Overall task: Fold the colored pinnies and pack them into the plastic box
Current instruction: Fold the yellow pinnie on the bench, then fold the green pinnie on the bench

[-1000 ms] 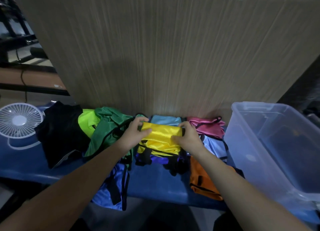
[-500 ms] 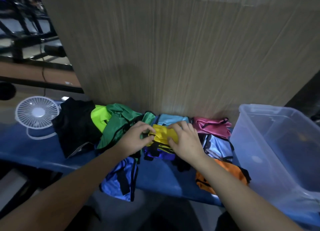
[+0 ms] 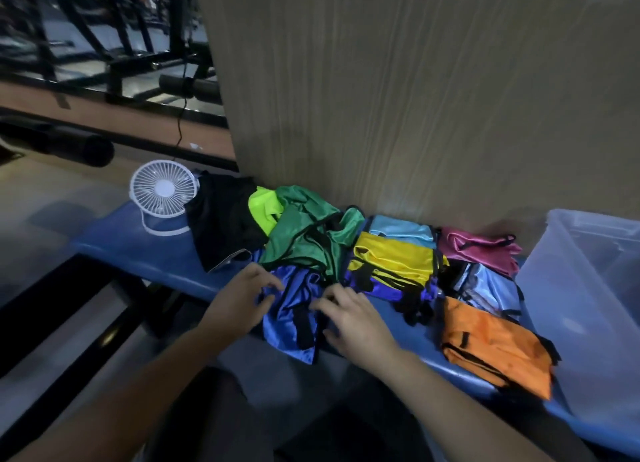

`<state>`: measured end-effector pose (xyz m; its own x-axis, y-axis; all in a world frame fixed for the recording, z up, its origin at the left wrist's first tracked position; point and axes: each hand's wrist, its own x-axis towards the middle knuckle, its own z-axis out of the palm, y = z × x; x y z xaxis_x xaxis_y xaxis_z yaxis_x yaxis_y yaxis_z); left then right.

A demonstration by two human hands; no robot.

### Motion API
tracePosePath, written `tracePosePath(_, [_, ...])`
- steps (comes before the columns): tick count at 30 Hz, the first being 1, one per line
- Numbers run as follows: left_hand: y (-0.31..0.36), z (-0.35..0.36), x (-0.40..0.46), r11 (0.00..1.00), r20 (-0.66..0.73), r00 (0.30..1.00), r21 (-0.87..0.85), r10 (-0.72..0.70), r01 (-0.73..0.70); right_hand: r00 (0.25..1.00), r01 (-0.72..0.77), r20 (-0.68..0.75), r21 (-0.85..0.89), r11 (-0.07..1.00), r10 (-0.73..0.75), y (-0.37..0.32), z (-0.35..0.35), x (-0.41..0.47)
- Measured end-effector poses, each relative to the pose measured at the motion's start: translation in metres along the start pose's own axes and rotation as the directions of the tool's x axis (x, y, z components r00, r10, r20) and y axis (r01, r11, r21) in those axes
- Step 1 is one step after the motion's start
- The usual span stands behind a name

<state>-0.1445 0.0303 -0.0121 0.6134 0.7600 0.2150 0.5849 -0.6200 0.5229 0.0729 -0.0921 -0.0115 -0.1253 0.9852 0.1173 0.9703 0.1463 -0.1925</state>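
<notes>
Both hands on the royal blue pinny [image 3: 292, 314], which lies unfolded at the front edge of the blue bench [image 3: 138, 247] with its lower end hanging over the lip. Its long axis runs from the green pile toward the person, black trim strap down the middle. Left hand [image 3: 242, 302] sits at its left edge, fingers spread and curled, touching the cloth; can't tell if it's pinching any. Right hand [image 3: 356, 319] lies flat at its right edge, fingers splayed, nothing clamped.

Folded yellow pinny [image 3: 394, 260] sits on a purple one [image 3: 388, 288], long axis across the bench, free of both hands. Behind it a light blue pinny [image 3: 401, 227]; to the right a pink one [image 3: 478, 248], a pale blue one [image 3: 491, 285], and an orange one [image 3: 495, 350] at the front edge. Green pinny [image 3: 308, 233] is crumpled left of the yellow, with lime green [image 3: 263, 208] and black cloth [image 3: 221, 219] further left.

Clear plastic box [image 3: 568, 288] stands at the bench's right end, just beside the orange pinny; contents unclear through the blur. White desk fan [image 3: 162, 188] at the left end. No readable writing or labels anywhere
</notes>
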Motion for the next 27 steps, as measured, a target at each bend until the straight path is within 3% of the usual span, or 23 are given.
tracePosePath(3, [-0.006, 0.007, -0.007, 0.998, 0.068, 0.995, -0.007, -0.069, 0.070, 0.999, -0.019, 0.031, -0.005, 1.000, 0.019, -0.010, 0.013, 0.001])
tracePosePath(11, [-0.008, 0.019, -0.007, 0.993, 0.049, 0.996, -0.083, -0.079, 0.083, 1.000, -0.018, 0.007, -0.124, 0.992, 0.019, -0.017, 0.021, 0.009])
tracePosePath(18, [-0.009, 0.005, 0.013, 0.987, -0.130, 0.979, -0.038, -0.158, 0.154, 0.993, -0.116, 0.040, 0.168, 0.979, 0.111, -0.013, -0.009, 0.025])
tracePosePath(23, [-0.012, -0.004, 0.038, 0.988, -0.233, 0.968, 0.103, -0.092, 0.119, 0.976, -0.171, -0.103, 0.187, 0.967, 0.192, -0.008, -0.017, 0.044])
tracePosePath(27, [-0.019, -0.004, 0.056, 0.978, -0.237, 0.967, 0.160, -0.092, 0.132, 0.962, -0.215, -0.116, 0.225, 0.950, 0.245, -0.006, -0.016, 0.060])
